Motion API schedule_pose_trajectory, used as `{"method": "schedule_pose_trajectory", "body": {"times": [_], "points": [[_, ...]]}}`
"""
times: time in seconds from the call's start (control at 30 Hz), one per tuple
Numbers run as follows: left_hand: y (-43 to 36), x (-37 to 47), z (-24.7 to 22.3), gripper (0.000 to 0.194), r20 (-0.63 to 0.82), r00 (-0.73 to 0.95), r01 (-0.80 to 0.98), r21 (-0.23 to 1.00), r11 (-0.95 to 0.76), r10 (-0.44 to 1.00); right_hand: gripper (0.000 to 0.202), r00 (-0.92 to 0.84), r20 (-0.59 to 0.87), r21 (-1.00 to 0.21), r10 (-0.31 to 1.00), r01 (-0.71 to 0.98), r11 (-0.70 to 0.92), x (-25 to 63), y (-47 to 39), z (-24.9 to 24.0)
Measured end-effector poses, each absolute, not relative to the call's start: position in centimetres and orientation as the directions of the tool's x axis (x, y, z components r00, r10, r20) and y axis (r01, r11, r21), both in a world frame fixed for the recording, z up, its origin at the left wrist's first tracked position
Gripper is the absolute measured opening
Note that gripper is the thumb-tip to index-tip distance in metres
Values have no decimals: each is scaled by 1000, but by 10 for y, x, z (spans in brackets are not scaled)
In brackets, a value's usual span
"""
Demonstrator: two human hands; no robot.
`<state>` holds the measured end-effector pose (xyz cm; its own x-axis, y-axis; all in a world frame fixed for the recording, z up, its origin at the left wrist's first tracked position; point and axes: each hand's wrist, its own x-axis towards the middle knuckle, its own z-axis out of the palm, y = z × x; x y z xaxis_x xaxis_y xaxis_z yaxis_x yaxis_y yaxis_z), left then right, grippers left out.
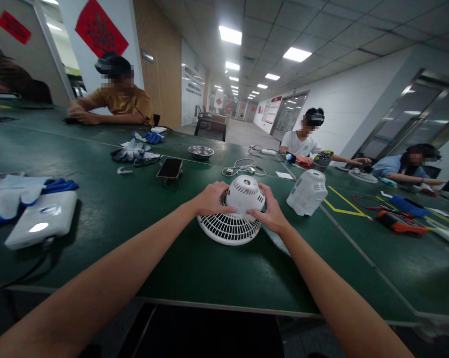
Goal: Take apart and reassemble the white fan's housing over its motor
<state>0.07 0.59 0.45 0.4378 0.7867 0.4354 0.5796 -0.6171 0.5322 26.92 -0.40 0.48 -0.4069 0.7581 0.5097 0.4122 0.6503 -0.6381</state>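
A white fan motor housing [245, 195] with vent slots sits over a round white fan grille [229, 229], which lies on the green table. My left hand [211, 198] grips the housing from its left side, the fingers partly hidden behind it. From the right, my right hand [271, 213] closes on the same housing, its thumb on the near face and its fingers behind. A separate white slotted plastic housing [308, 193] stands to the right of my right hand, apart from it.
Beyond my hands are a coiled white cable [244, 169], a metal bowl [201, 152] and a phone [169, 168]. At left lie a white power bank [45, 219] and blue-white gloves [19, 191]. An orange multimeter [401, 223] lies at right. Other people sit around the table.
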Motion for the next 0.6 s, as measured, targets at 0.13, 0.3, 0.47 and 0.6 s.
{"method": "schedule_pose_trajectory", "body": {"times": [0.13, 0.3, 0.47, 0.6], "points": [[9, -2, 2, 69, 449, 469, 574, 500, -649, 761, 86, -381, 544, -589, 748, 461, 663, 264, -11, 7], [10, -4, 2, 75, 436, 535, 592, 418, -690, 723, 90, -376, 572, -529, 729, 509, 679, 264, -9, 5], [9, -4, 3, 72, 433, 546, 597, 399, -696, 717, 86, -410, 564, -533, 717, 482, 695, 265, -8, 9], [9, -5, 2, 71, 426, 556, 600, 388, -699, 714, 86, -428, 533, -554, 730, 475, 684, 266, -8, 11]]}}
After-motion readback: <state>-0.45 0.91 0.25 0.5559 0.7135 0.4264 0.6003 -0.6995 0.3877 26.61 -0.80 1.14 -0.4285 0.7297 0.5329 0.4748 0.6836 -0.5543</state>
